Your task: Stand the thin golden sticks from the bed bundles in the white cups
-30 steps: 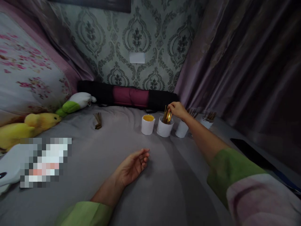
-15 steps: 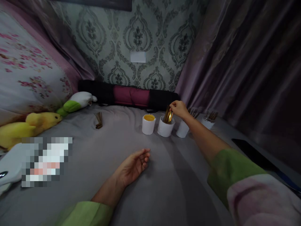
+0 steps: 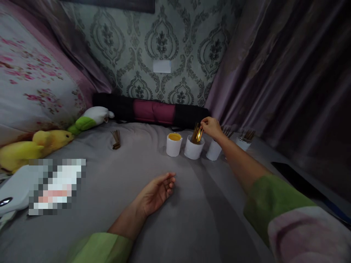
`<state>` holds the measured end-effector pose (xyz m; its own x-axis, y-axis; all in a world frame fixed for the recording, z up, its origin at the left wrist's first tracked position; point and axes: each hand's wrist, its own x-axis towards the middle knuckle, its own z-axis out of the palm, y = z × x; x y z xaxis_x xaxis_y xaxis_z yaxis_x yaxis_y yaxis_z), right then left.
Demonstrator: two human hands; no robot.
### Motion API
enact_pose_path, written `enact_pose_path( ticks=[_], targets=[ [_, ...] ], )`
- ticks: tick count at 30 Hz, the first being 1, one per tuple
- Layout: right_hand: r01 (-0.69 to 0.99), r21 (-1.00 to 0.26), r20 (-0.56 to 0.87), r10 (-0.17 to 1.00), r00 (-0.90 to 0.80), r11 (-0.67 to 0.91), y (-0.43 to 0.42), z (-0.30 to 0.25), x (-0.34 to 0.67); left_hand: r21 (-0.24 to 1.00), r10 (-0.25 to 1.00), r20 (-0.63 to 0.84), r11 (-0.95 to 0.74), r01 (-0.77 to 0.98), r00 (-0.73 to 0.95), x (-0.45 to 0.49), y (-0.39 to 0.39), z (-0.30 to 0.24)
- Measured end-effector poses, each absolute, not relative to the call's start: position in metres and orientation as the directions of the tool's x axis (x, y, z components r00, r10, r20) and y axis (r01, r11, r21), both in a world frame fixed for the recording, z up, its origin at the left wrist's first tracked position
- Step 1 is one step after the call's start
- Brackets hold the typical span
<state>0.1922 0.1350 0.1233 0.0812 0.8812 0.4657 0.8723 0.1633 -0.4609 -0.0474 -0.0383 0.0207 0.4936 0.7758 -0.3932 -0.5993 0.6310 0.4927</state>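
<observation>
My right hand (image 3: 211, 127) is above a white cup (image 3: 194, 150), thumb and fingertips pinched at the top of shiny gold strips (image 3: 196, 133) like twist ties that stand in it. How many strips the fingers grip is too small to tell. To the left is another white cup (image 3: 173, 147) with a yellow inside. A third white cup (image 3: 213, 150) with thin dark strips stands partly behind my right wrist. My left hand (image 3: 158, 193) rests on the grey sheet, palm turned sideways, its fingers loosely curled and apart, holding nothing.
A small bundle of brownish strips (image 3: 116, 139) lies on the sheet at left. A further container (image 3: 244, 142) holds strips at right. Plush toys (image 3: 52, 140) and a white device (image 3: 16, 188) are on the left, a dark flat object (image 3: 293, 179) on the right, a long black-and-maroon bag (image 3: 153, 111) behind.
The view has shifted slightly. My right hand stays at the gold strips, which now look a little more spread in the cup. My left hand has not moved.
</observation>
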Motion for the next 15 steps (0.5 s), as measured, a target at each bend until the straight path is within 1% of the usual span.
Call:
enact_pose_path(
  ticks=[3,8,15],
  targets=[
    [0.858,-0.488,0.462,0.882,0.096,0.162,0.131,0.124,0.19,0.488,0.777,-0.396,0.63,-0.604,0.49,-0.047,-0.039,0.021],
    [0.803,-0.574,0.447,0.882,0.146,0.158,0.123,0.124,0.183,0.477,0.773,-0.399,0.634,-0.609,0.493,-0.048,-0.038,0.022],
    [0.608,-0.762,0.441,0.867,0.233,0.224,0.109,0.118,0.168,0.463,0.771,-0.368,0.636,-0.617,0.519,-0.05,-0.037,0.019]
  ],
)
